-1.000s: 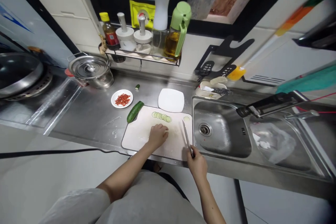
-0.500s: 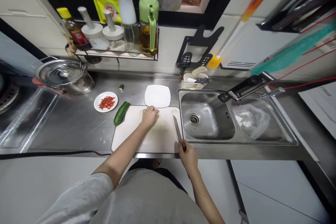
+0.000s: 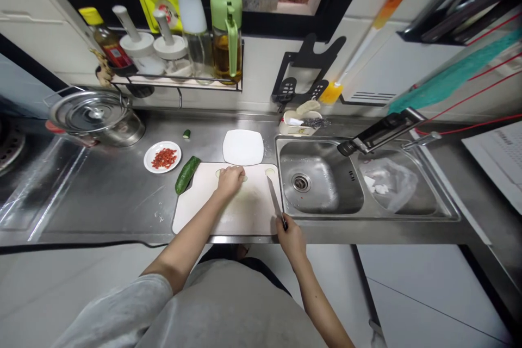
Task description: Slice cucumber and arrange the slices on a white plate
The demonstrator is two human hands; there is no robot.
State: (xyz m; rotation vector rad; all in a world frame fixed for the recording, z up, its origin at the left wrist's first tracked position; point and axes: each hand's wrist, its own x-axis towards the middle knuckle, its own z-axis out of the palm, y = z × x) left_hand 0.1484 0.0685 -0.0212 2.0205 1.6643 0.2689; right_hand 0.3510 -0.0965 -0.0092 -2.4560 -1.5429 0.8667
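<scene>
A white cutting board [image 3: 196, 212] lies on the steel counter in front of me. Near its far edge, my left hand [image 3: 230, 180] bends its fingers down over pale green cucumber slices [image 3: 244, 177], mostly covering them. A knife [image 3: 274, 198] is gripped by its dark handle in my right hand [image 3: 291, 239] at the board's right side. The blade points away from me, its tip by a single pale slice [image 3: 269, 172] in the far right corner. A cut cucumber [image 3: 187, 175] rests against the board's left edge.
Behind the board sits a white square plate [image 3: 243, 147]. Left of it are a small cucumber end [image 3: 186, 134], a plate of red pieces [image 3: 163, 157] and a lidded steel pot [image 3: 98, 118]. A double sink [image 3: 326, 174] adjoins on the right. Above hangs a seasoning rack [image 3: 175, 82].
The whole view has shifted slightly. My left hand stays over the slices with its fingers bunched a little closer. The knife and my right hand hold nearly the same place.
</scene>
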